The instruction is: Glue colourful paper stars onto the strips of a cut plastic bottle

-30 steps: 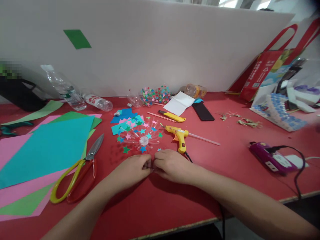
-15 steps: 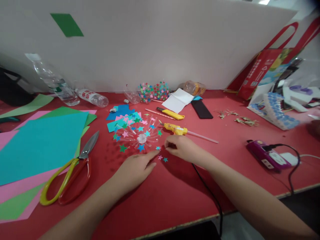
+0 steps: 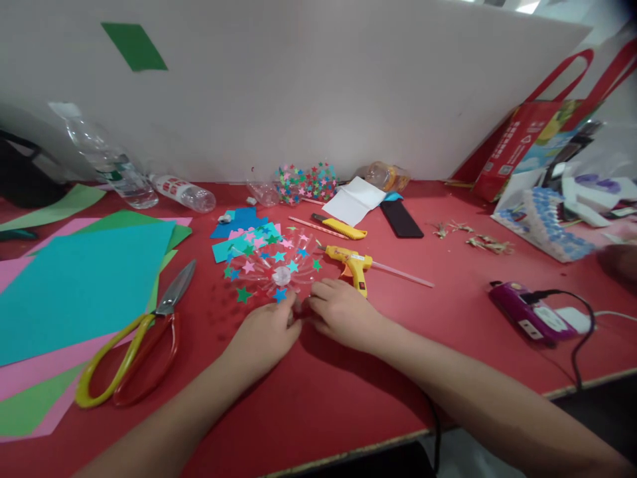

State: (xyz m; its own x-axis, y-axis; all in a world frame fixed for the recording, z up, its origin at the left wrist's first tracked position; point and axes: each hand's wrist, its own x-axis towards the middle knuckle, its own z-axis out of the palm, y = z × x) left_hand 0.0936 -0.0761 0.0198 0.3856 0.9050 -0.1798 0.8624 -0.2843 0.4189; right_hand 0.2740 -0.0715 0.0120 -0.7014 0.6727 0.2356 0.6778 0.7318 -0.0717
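Red table against a white board wall. We have both hands low on the table, at the near edge of the clear plastic rosette dotted with paper stars, which sits mid-table. Left hand and right hand meet fingertip to fingertip, fingers drawn in; we cannot tell whether they pinch anything. Yellow glue gun lies just beyond the right hand. Scissors lie to the left, partly on the coloured paper sheets. Purple device sits far right.
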